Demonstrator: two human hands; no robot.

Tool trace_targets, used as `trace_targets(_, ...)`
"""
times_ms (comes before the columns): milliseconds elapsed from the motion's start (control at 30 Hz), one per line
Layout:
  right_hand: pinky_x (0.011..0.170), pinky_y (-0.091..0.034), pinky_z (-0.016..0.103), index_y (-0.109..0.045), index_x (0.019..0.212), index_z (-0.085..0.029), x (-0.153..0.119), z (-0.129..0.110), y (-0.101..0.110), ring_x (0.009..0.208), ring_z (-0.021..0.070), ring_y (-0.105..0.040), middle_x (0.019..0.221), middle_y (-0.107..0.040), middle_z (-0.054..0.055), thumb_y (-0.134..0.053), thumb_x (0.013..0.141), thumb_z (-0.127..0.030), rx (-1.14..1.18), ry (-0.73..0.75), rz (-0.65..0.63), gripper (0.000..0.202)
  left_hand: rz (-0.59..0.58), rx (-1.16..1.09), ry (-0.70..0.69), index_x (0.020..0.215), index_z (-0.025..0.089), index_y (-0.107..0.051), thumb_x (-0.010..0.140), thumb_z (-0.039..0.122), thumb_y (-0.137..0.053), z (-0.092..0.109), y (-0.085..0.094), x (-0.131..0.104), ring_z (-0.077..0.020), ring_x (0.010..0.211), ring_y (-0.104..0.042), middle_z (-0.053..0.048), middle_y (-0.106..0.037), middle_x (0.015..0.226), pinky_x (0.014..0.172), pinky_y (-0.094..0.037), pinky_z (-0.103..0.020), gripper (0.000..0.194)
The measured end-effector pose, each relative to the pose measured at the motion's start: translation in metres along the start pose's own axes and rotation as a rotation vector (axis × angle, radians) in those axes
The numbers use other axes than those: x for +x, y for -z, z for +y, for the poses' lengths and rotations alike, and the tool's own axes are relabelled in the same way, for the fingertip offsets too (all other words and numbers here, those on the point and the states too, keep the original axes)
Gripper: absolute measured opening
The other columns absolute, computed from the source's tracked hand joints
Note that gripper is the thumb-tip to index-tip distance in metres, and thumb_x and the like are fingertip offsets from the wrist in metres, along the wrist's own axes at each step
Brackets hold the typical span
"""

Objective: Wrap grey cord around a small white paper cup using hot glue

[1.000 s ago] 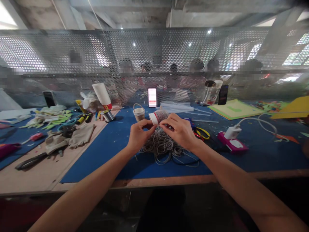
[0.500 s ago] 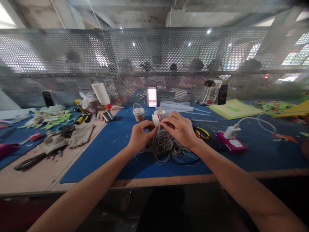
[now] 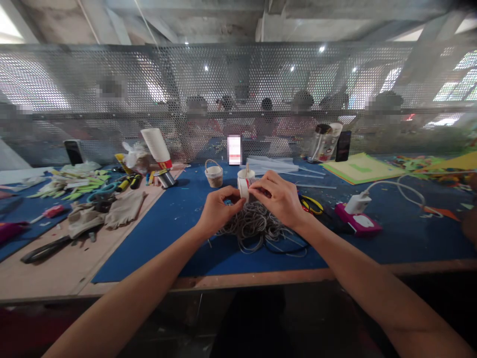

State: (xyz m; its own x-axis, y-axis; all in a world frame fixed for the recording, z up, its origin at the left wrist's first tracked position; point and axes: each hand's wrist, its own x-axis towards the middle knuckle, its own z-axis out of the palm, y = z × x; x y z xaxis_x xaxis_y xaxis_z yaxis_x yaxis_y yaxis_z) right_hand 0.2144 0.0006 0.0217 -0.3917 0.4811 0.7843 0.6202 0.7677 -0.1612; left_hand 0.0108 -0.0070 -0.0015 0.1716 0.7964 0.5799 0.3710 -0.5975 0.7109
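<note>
A white paper cup (image 3: 243,189) with red print is held on its side above the cord pile. In the earlier view grey cord shows around its body. My left hand (image 3: 219,209) closes its thumb and fingertips on the cup's left side. My right hand (image 3: 278,198) is closed at the other side, its fingertips pinched at the cup and covering much of its body. Whether a cord end lies between those fingertips is hidden. Below both hands spreads a tangled pile of grey cord (image 3: 257,223). Just behind the cup stands a white container (image 3: 250,174) with a stick in it.
A small cord-wrapped basket (image 3: 213,177) with a handle stands behind my left hand. Stacked paper cups (image 3: 154,144) lean further left, near work gloves (image 3: 124,209). Yellow-handled scissors (image 3: 312,205) and a magenta power strip (image 3: 359,221) lie right. A perforated screen (image 3: 238,79) closes the back.
The cup has turned slightly and shifted a little right and down between my hands. Its cord-covered part is now mostly out of sight. My hands have hardly moved.
</note>
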Motion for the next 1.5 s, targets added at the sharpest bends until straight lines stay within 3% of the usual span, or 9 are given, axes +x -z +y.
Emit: trace_targets(1500, 0.066, -0.044, 0.028, -0.072, 0.095, -0.025, 0.0036, 0.0074, 0.0022, 0.076, 0.0134, -0.061, 0.089, -0.065, 0.002, -0.056, 0.097, -0.038, -0.067, -0.007, 0.028, 0.021, -0.141, -0.001, -0.039, 0.080, 0.016, -0.069, 0.081, 0.024, -0.064, 0.0065, 0.0023, -0.0008, -0.0147, 0.071, -0.057, -0.002, -0.066, 0.075, 0.070, -0.046, -0.027, 0.009)
